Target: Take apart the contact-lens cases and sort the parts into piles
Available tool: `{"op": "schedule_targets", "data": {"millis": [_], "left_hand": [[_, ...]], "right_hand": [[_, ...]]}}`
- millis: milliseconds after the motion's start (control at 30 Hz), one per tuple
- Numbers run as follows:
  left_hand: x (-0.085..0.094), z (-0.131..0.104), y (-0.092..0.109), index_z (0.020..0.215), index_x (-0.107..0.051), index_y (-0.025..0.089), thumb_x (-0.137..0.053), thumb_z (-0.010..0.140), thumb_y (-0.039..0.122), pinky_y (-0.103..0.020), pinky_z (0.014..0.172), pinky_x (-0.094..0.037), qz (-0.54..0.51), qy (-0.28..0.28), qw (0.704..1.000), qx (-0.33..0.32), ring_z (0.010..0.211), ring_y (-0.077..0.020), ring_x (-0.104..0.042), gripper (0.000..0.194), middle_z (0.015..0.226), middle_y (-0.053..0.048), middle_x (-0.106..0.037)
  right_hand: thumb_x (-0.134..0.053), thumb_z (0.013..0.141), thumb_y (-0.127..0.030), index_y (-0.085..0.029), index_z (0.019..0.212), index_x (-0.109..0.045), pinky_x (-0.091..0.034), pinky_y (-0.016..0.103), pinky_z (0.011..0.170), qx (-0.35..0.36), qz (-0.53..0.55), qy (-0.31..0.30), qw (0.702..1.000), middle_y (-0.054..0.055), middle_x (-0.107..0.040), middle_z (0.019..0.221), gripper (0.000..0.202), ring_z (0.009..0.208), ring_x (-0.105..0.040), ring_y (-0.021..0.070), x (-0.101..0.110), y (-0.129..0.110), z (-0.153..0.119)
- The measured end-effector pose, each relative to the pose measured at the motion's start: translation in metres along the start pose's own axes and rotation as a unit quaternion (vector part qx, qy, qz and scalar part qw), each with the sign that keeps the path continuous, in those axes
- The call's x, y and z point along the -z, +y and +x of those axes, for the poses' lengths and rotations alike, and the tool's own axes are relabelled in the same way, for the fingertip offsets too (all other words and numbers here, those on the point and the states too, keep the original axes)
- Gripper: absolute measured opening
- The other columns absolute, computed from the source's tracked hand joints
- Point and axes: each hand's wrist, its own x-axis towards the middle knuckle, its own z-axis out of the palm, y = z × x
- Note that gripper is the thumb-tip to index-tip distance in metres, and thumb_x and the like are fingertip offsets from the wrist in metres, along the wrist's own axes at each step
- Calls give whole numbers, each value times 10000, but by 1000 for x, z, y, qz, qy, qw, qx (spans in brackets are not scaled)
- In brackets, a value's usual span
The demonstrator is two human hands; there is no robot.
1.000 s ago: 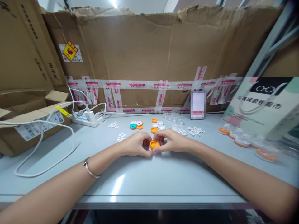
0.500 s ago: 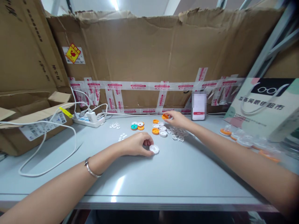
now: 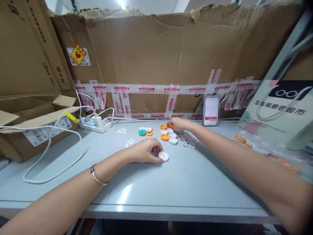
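Observation:
My left hand [image 3: 148,150] pinches the rim of a white round plastic piece [image 3: 163,156] just above or on the table; I cannot tell which. Farther back, the fingers of my right hand [image 3: 178,123] are closed on an orange round plastic piece [image 3: 170,126], partly hidden by them. It sits at the back of a cluster of shallow round pieces, among them an orange one [image 3: 164,137] and a white one [image 3: 172,140]. Beside my right forearm lies a pile of small white openwork parts [image 3: 187,139]. Left of the cluster is a group of discs, including a teal one [image 3: 142,132].
Small white discs [image 3: 130,142] lie left of my left hand. A phone [image 3: 211,111] leans against the cardboard wall [image 3: 146,52]. Clear-topped orange and white pieces [image 3: 239,137] line the right side by a paper bag [image 3: 278,114]. A power strip [image 3: 97,126] and cables stand left.
My right hand has moved slightly left and lowered the orange piece into the cluster's back row. My left hand keeps its pinch on the white piece. The view has shifted slightly.

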Motion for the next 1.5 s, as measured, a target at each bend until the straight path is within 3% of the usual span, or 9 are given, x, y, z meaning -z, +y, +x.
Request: {"op": "schedule_targets", "data": {"millis": [200,300,400,500,700,1033,1300,1400,1500], "left_hand": [[2,-1,1,904,-612,173,-603,688,313,-244,676,-418,8,-4,1000,-5,753,-142,-520,258,824,-28,-563],[5,-1,2,927,-613,175,-616,692,353,-249,694,-418,14,-12,1000,-13,770,-146,-522,295,844,-33,-567],[10,-1,4,953,-607,172,-594,727,411,-258,724,-419,15,-7,1000,-23,798,-150,-529,329,885,-45,-579],[13,0,5,943,-615,170,-535,801,330,-260,776,-409,13,14,998,-53,840,-145,-536,228,908,-49,-598],[5,6,0,866,-666,187,-543,804,266,-239,747,-412,22,-8,997,-71,799,-136,-553,159,864,-43,-611],[7,8,19,751,-675,173,-578,728,114,-198,633,-393,104,-44,993,-26,680,-122,-559,116,735,-11,-632],[9,4,17,805,-662,160,-462,799,137,-197,666,-397,158,-64,981,-93,717,-126,-571,201,785,-36,-654],[17,3,16,772,-646,163,-477,776,163,-185,615,-388,152,-51,983,-88,644,-106,-555,169,721,-17,-649],[38,-2,14,752,-633,163,-477,748,166,-185,609,-375,174,29,982,-62,636,-99,-541,157,723,-12,-647]], "right_hand": [[-485,755,-106,-175,1135,-558,-388,276,886,20,43,97,994,79,-557,1194,393,1088,-502,207,6,-13,-31],[-436,824,-224,-186,1066,-574,-407,271,839,69,115,134,982,63,-587,1113,282,988,-536,174,9,-33,-69],[-520,777,-312,-199,961,-588,-427,271,732,119,207,81,968,48,-605,985,226,840,-548,166,5,-50,-106],[-607,690,-466,-204,958,-565,-412,269,657,112,253,31,960,44,-575,932,377,777,-518,168,-9,-59,-124],[-669,598,-535,-196,818,-567,-350,248,604,112,283,49,951,16,-538,817,416,725,-461,155,-31,-63,-118],[-701,573,-496,-175,809,-566,-319,219,551,100,376,-48,920,-27,-485,713,421,631,-410,105,-34,-62,-115],[-702,579,-470,-176,840,-584,-313,215,540,90,377,-62,920,-31,-468,694,411,626,-406,103,-30,-62,-115],[-701,587,-447,-176,875,-589,-320,219,550,86,372,-55,922,-26,-477,702,411,632,-412,106,-29,-62,-117],[-689,609,-428,-184,927,-604,-345,227,576,89,370,-48,924,-12,-492,736,409,664,-443,118,-28,-61,-118]]}}
